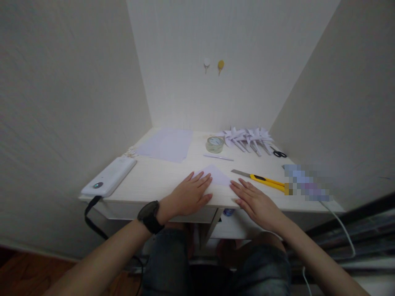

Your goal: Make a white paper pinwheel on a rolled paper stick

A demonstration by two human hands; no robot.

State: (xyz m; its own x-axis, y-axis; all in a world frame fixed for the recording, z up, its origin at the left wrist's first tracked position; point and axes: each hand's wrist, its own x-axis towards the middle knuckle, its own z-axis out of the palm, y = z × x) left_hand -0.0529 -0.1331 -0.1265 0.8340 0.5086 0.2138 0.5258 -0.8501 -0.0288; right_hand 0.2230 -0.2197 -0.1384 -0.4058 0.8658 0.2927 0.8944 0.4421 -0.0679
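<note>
Paper (218, 174) near desk's front edge (123, 200)

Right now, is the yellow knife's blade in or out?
Out: the grey blade sticks out from the yellow knife.

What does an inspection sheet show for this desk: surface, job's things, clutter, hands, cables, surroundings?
Surface: white table; no spills seen.
Job's things: small paper, apparently folded, lying near the front edge.
Clutter: knife, blade out just beyond the right fingertips; tape, pinwheels, scissors, paper sheets, thin stick, white device; one blurred item, unidentifiable.
Hands: left hand flat over the paper's left side; right hand open at its right corner.
Cables: black cord off the left front; white cable off the right.
Surroundings: walls on three sides; two hooks on the back wall.
</note>
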